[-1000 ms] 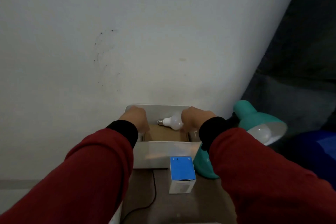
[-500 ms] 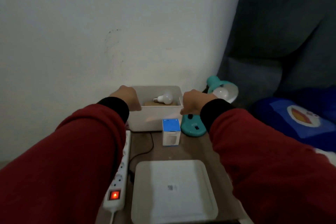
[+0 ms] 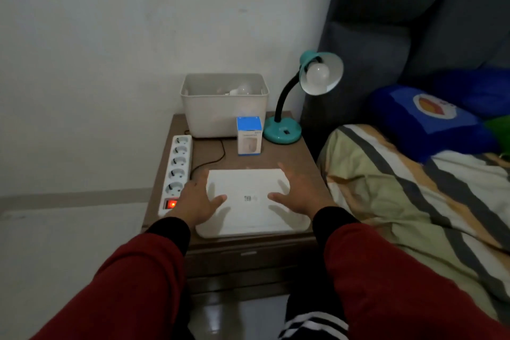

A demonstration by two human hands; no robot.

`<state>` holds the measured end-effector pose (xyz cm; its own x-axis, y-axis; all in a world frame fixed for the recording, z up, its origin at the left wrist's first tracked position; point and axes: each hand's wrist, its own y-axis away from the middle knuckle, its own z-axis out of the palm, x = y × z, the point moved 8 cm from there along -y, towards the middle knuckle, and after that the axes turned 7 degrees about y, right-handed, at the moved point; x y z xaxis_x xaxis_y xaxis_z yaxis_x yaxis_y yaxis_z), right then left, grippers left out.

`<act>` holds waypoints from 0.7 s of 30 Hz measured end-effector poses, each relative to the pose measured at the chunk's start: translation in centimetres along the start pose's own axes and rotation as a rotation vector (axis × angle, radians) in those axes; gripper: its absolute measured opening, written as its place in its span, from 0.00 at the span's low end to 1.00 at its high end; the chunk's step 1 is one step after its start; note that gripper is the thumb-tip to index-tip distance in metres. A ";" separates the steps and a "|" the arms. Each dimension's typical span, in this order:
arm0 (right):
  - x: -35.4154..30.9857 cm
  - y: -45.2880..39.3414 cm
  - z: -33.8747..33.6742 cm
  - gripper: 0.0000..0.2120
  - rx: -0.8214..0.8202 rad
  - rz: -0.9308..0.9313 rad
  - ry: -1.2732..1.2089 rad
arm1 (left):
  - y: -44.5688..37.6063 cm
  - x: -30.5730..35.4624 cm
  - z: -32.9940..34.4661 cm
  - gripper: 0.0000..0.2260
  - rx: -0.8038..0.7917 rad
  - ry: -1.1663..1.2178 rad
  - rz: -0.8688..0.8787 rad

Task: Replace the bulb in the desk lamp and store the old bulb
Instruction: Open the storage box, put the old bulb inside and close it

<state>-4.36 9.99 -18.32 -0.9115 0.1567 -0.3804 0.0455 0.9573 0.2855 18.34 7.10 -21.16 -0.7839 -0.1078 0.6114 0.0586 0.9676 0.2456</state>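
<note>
A teal desk lamp stands at the back right of the nightstand, with a white bulb in its shade. A white storage bin sits at the back, and a second bulb lies inside it. The bin's flat white lid lies at the front of the nightstand. My left hand and my right hand hover open over the lid's left and right sides, fingers spread. A blue and white bulb box stands in front of the bin.
A white power strip with a lit red switch runs along the brown nightstand's left edge, a black cord beside it. A bed with a striped blanket and blue pillow is on the right. A wall is behind.
Both hands have left the bin's sides and come back toward me, now spread over the lid. The view has pulled back and tilted down, showing the whole nightstand and bed.
</note>
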 end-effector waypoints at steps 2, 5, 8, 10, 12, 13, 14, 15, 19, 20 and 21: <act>1.9 0.3 2.3 0.40 -0.014 0.044 0.023 | 1.0 -1.3 2.3 0.39 -0.034 -0.005 -0.021; 3.7 0.8 4.2 0.38 -0.014 0.095 0.057 | 1.7 -2.5 4.3 0.38 -0.058 0.025 -0.062; 4.9 0.8 5.2 0.37 -0.030 0.156 0.123 | 1.8 -3.0 5.0 0.39 -0.051 0.021 -0.076; 5.1 0.5 5.7 0.37 -0.045 0.169 0.165 | 1.8 -3.0 5.0 0.39 -0.040 0.009 -0.086; 5.0 0.1 6.0 0.37 -0.053 0.173 0.179 | 1.9 -2.8 4.7 0.39 -0.020 -0.014 -0.081; 5.0 0.0 6.1 0.37 -0.054 0.181 0.175 | 2.0 -2.6 4.6 0.39 -0.009 -0.023 -0.078; 5.0 -0.1 6.2 0.37 -0.053 0.188 0.168 | 2.0 -2.5 4.5 0.39 0.001 -0.024 -0.074; 4.9 0.0 6.1 0.38 -0.048 0.191 0.159 | 2.1 -2.3 4.4 0.40 0.011 -0.018 -0.074; 3.9 0.6 4.7 0.39 -0.005 0.180 0.039 | 2.0 -1.5 3.2 0.39 0.080 0.018 -0.060; 3.7 0.6 4.1 0.39 0.020 0.177 0.003 | 2.0 -1.3 2.8 0.39 0.100 0.022 -0.053; 3.4 0.6 3.4 0.39 0.049 0.169 -0.022 | 1.9 -1.0 2.3 0.39 0.124 0.028 -0.044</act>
<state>-6.07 11.96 -22.38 -0.8802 0.3208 -0.3496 0.2174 0.9276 0.3038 17.81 9.59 -22.98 -0.7663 -0.1555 0.6234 -0.0540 0.9824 0.1788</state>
